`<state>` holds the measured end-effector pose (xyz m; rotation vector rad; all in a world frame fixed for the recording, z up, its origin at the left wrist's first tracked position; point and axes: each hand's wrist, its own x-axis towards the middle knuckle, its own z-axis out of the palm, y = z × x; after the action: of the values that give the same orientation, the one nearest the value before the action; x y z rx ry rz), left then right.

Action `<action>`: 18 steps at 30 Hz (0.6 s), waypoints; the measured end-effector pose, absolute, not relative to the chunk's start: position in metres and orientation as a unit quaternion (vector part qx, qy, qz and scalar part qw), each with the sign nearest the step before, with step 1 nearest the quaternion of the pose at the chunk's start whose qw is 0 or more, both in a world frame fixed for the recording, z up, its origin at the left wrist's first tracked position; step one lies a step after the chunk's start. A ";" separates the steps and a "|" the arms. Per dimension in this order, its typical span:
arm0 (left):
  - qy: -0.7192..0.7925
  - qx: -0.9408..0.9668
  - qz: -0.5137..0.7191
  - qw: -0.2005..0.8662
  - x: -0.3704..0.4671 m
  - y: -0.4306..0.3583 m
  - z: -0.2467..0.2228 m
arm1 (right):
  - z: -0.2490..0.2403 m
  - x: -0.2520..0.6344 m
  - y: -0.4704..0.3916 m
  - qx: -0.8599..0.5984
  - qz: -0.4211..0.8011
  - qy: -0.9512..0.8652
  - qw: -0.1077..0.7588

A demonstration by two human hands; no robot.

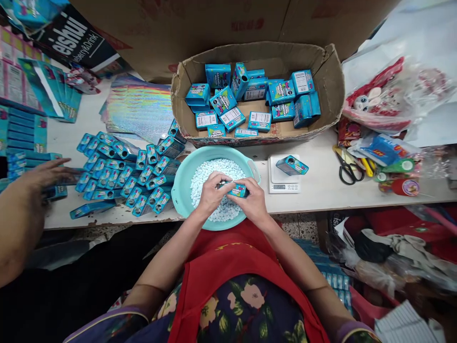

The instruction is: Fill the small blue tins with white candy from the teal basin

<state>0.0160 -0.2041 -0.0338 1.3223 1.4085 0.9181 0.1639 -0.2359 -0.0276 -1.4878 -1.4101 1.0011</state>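
Note:
A small blue candy box (237, 190) is in my right hand (254, 196), its fingers and thumb closed round it. My left hand (213, 192) is pinched at the left end of that box; a little white shows at its fingertips, but what they hold is hidden. Both hands are over a turquoise basin (182, 200) containing many small white candies (203, 178). Right of the basin, a blue box with a round hole (293, 166) rests tilted on a white digital scale (284, 187).
An open cardboard carton (335, 90) behind the basin holds several blue boxes. Rows of blue boxes (116, 176) with round openings stand at left, near a co-worker's hand (46, 176). Shiny sheets (139, 107) lie behind them. Scissors (348, 169) and bagged sweets (385, 147) are at right.

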 end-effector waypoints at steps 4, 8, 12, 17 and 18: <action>0.592 0.402 0.420 0.559 0.009 -0.201 -0.040 | -0.027 0.167 -0.240 -0.601 0.409 -0.536 0.428; 0.534 0.178 0.455 0.690 -0.006 -0.193 -0.048 | -0.022 0.187 -0.254 -0.590 0.426 -0.493 0.476; 0.560 0.148 0.402 0.709 -0.015 -0.194 -0.063 | -0.018 0.227 -0.283 -0.632 0.389 -0.464 0.484; 0.618 0.137 0.353 0.689 -0.010 -0.200 -0.083 | -0.044 0.259 -0.320 -0.713 0.314 -0.448 0.438; 0.627 0.126 0.349 0.685 -0.007 -0.200 -0.085 | -0.055 0.260 -0.322 -0.715 0.310 -0.452 0.434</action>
<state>-0.0069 -0.1996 -0.0846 0.2828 1.4040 0.7817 0.2597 -0.3219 -0.0546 -1.7811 -1.1246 0.7711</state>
